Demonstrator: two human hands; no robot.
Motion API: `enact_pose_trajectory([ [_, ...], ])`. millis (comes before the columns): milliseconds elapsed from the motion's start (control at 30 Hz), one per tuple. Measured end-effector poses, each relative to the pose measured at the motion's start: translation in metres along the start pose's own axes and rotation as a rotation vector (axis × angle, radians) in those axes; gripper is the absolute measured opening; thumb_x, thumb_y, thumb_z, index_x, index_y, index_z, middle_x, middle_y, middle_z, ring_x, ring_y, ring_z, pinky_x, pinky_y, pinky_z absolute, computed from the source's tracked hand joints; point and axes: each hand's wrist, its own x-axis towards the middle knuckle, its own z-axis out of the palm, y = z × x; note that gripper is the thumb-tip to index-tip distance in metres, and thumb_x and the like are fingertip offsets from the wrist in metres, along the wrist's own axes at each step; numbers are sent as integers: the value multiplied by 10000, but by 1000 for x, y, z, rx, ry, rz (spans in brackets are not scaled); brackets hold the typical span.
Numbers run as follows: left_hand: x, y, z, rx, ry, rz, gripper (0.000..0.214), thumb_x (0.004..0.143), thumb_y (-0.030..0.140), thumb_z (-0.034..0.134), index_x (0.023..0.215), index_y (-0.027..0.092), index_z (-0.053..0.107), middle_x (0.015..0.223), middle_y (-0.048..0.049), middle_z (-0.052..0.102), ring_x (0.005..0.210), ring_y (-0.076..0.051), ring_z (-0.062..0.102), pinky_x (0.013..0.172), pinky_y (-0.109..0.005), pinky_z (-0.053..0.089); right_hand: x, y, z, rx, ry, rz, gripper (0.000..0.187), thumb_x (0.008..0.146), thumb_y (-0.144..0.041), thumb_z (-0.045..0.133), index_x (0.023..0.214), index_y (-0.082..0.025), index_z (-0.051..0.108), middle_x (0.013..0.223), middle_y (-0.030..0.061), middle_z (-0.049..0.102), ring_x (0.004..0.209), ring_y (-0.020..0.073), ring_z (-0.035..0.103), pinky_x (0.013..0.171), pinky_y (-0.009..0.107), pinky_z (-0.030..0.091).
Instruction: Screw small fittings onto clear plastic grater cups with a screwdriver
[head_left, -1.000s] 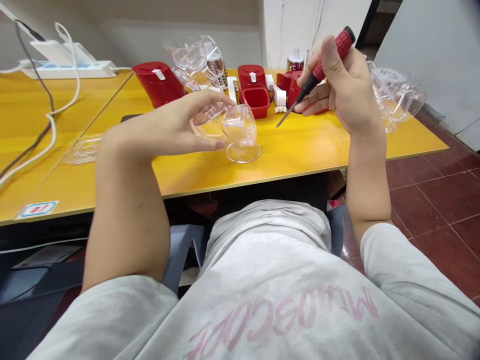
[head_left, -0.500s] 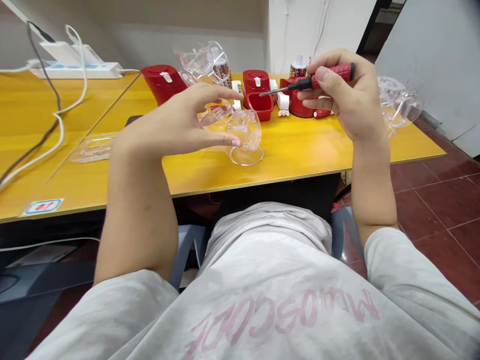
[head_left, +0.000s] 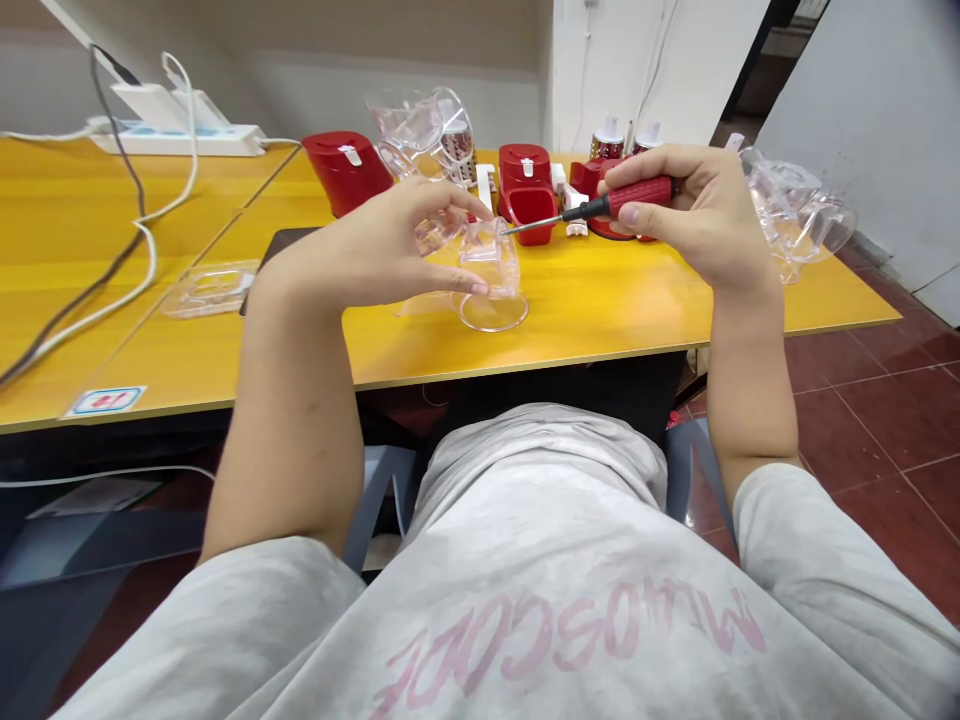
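My left hand point(head_left: 375, 250) grips a clear plastic housing point(head_left: 491, 275) that rests on the yellow table point(head_left: 600, 290) near its front edge. Fingers and thumb are wrapped round its top and side. My right hand point(head_left: 697, 215) is closed on a red-handled screwdriver point(head_left: 592, 208), held nearly level. Its thin metal tip points left and reaches the upper right side of the clear housing.
Red plastic parts point(head_left: 346, 170) and small red boxes point(head_left: 529, 195) stand along the table's back, with clear plastic housings point(head_left: 420, 125) behind and more point(head_left: 795, 210) at the right end. A clear flat tray point(head_left: 210, 290) lies left. White power strip point(head_left: 176, 135) and cables point(head_left: 112, 260) cross the left table.
My right hand swung the screwdriver down from a raised, tip-down pose to level and brought its tip to the clear housing. My left hand kept hold of the housing.
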Motion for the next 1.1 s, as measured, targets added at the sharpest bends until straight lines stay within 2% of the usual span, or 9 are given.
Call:
enact_pose_trajectory([
  [67, 2, -1, 2, 0, -15, -7, 1118, 835, 1044, 908, 1685, 330, 775, 1731, -26, 731, 1556, -451, 665, 1342, -681, 550, 4, 3, 2, -9, -11, 28, 242, 856, -298, 1181, 1018, -361, 1013, 1099, 10, 976, 1059, 307, 941, 938, 467, 843],
  [200, 7, -4, 7, 6, -33, -26, 1083, 857, 999, 933, 1698, 341, 760, 1733, -53, 683, 1502, -438, 659, 1300, -674, 578, 8, 10, -3, 4, -15, 72, 265, 862, -281, 1193, 986, -339, 966, 1056, 24, 959, 1042, 320, 936, 859, 470, 844],
  [367, 10, -8, 8, 9, -60, -21, 1073, 852, 992, 977, 1720, 392, 779, 1656, -75, 682, 1439, -443, 671, 1293, -679, 587, 9, 17, -15, 37, 33, 123, 250, 887, -278, 1180, 1014, -327, 970, 998, 28, 930, 1025, 324, 943, 906, 494, 874],
  [500, 10, -11, 6, 12, -71, -7, 1099, 839, 1038, 970, 1738, 430, 798, 1652, -71, 709, 1432, -463, 688, 1275, -672, 586, 10, 21, -12, 37, 28, 160, 335, 837, -418, 1246, 1060, -357, 1004, 1071, 26, 956, 1107, 343, 951, 1020, 535, 901],
  [667, 11, -17, 6, 15, -47, 18, 1154, 817, 1089, 956, 1757, 434, 817, 1688, -94, 702, 1515, -506, 686, 1333, -703, 564, 14, 24, 2, 47, 4, 174, 343, 871, -405, 1260, 970, -320, 942, 1015, 26, 941, 1078, 307, 973, 883, 402, 886],
  [767, 13, -23, 6, 26, -46, 42, 1136, 826, 1098, 955, 1760, 468, 815, 1707, -74, 719, 1572, -529, 666, 1350, -718, 557, 15, 23, 3, 18, -26, 218, 363, 932, -392, 1233, 930, -274, 890, 966, 38, 928, 966, 267, 970, 791, 321, 839],
  [833, 13, -26, 6, 35, -45, 49, 1117, 832, 1092, 955, 1766, 496, 813, 1719, -62, 723, 1582, -539, 664, 1351, -732, 553, 15, 23, 0, -36, -69, 261, 406, 970, -477, 1213, 934, -259, 872, 913, 40, 914, 834, 244, 936, 697, 307, 798],
  [967, 13, -25, 8, 30, -34, 46, 1049, 845, 1052, 968, 1739, 522, 824, 1704, -40, 755, 1536, -517, 697, 1323, -708, 568, 15, 30, -10, -167, -162, 279, 567, 1088, -688, 1079, 851, -250, 808, 694, 13, 793, 536, 161, 703, 474, 272, 564],
  [1100, 11, -14, 10, -11, -50, 7, 1120, 845, 1037, 948, 1760, 412, 783, 1694, -3, 795, 1502, -449, 716, 1305, -663, 581, 19, 44, -13, -168, -197, 238, 624, 1129, -764, 991, 804, -277, 775, 621, -15, 703, 490, 131, 512, 433, 294, 407],
])
